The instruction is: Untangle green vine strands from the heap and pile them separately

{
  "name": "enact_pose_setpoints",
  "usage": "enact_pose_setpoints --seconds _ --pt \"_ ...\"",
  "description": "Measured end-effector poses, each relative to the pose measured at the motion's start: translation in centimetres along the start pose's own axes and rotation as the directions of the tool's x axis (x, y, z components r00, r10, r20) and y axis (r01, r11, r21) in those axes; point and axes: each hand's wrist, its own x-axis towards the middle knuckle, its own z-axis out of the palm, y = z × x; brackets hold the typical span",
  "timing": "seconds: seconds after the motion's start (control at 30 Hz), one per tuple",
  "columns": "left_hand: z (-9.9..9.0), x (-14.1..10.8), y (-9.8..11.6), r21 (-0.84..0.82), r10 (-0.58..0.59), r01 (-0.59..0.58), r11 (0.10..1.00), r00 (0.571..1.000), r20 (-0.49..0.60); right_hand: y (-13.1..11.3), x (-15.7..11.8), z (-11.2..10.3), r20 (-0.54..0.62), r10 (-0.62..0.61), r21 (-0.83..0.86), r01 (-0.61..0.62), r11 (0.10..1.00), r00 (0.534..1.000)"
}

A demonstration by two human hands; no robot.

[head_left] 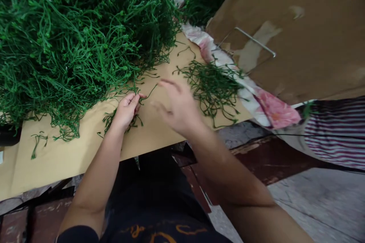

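Observation:
My left hand (128, 110) is closed, thumb and fingertips pinching a thin green artificial plant stem (135, 85). One curved strand (151, 92) reaches from near these fingertips toward my right hand (179, 108). My right hand is blurred by motion, with thumb and fingers apart and nothing visible between them. Under my left wrist lies a small bunch of dark green stems (134, 122), partly hidden. To the right of my right hand a loose pile of similar stems (213, 85) spreads over the tan board (159, 129).
A large heap of green artificial foliage (85, 38) covers the back left. At the right stand a big cardboard sheet (299, 38) with a metal wire handle (255, 41) and a pink-and-white floral cloth (276, 108). Striped fabric (336, 133) shows at the far right.

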Motion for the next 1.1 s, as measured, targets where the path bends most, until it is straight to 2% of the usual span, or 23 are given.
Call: enact_pose_setpoints --seconds 0.1,0.17,0.23,0.4,0.5,0.57,0.63,0.7,0.73,0.77,0.8,0.83,0.87,0.9,0.97,1.0,1.03,1.1 --pt "-0.1 -0.1 -0.3 -0.017 0.012 -0.013 1.000 0.999 -0.035 -1.8 0.7 3.1 0.170 0.002 0.068 -0.014 0.998 0.986" --pt "-0.2 -0.2 -0.3 -0.022 0.020 -0.021 1.000 0.999 -0.051 -1.9 0.9 3.8 0.201 0.045 0.062 -0.058 0.996 0.978" --pt "-0.4 -0.1 -0.2 -0.021 0.023 -0.024 0.999 0.998 -0.058 -1.7 0.8 3.6 0.194 0.039 0.050 -0.049 0.998 0.980" --pt "-0.3 0.1 -0.2 -0.007 0.016 -0.016 1.000 0.999 -0.048 -1.9 0.1 3.2 0.089 -0.096 0.120 0.085 0.989 0.991" --pt "-0.2 0.0 -0.5 0.016 0.004 -0.003 1.000 0.998 -0.058 -2.8 -0.6 3.7 0.055 -0.140 0.162 0.129 0.978 0.989" --pt "-0.3 0.2 -0.5 0.057 -0.011 0.017 0.998 0.994 -0.108 -4.1 -1.4 3.5 0.029 -0.171 0.187 0.163 0.969 0.985" --pt "-0.7 0.5 -0.3 0.110 0.002 0.023 0.994 0.975 -0.224 -5.9 -2.4 2.6 0.014 -0.285 0.253 0.272 0.928 0.958" --pt "-1.1 0.7 -0.2 0.139 0.050 -0.003 0.990 0.941 -0.335 -7.2 -3.0 0.9 0.028 -0.460 0.333 0.426 0.841 0.887" --pt "-1.2 0.7 -0.1 0.141 0.071 -0.022 0.990 0.932 -0.355 -7.4 -3.0 0.0 0.037 -0.529 0.350 0.485 0.802 0.848" --pt "-1.2 0.5 -0.1 0.135 0.080 -0.036 0.990 0.939 -0.335 -6.9 -2.8 -1.0 0.045 -0.550 0.331 0.507 0.796 0.834" --pt "-1.2 0.2 -0.1 0.121 0.077 -0.045 0.992 0.956 -0.282 -5.9 -2.3 -1.9 0.040 -0.525 0.277 0.495 0.824 0.850" --pt "-1.1 -0.2 0.0 0.101 0.065 -0.045 0.994 0.977 -0.204 -4.2 -1.6 -2.8 -0.012 -0.440 0.173 0.435 0.883 0.898" --pt "-1.0 -0.7 0.1 0.079 0.047 -0.038 0.996 0.993 -0.113 -2.0 -0.9 -3.6 -0.048 -0.288 0.042 0.290 0.956 0.957" --pt "-0.9 -1.2 0.3 0.058 0.028 -0.027 0.998 0.999 -0.025 0.4 -0.2 -4.4 -0.097 -0.132 -0.065 0.126 0.990 0.987" --pt "-0.8 -2.1 1.0 0.024 0.010 -0.013 1.000 0.995 0.097 5.0 0.8 -5.7 -0.175 0.101 -0.198 -0.135 0.971 0.979" --pt "-1.0 -2.4 1.5 0.007 0.007 -0.008 1.000 0.992 0.124 6.6 1.1 -6.1 -0.214 0.144 -0.235 -0.194 0.952 0.966" --pt "-1.1 -2.6 2.1 -0.013 0.007 -0.005 1.000 0.991 0.134 7.6 1.2 -6.3 -0.247 0.163 -0.250 -0.226 0.942 0.955" --pt "-1.4 -2.7 3.3 -0.065 0.007 0.001 0.998 0.992 0.124 7.4 0.9 -5.8 -0.266 0.142 -0.208 -0.201 0.957 0.953"
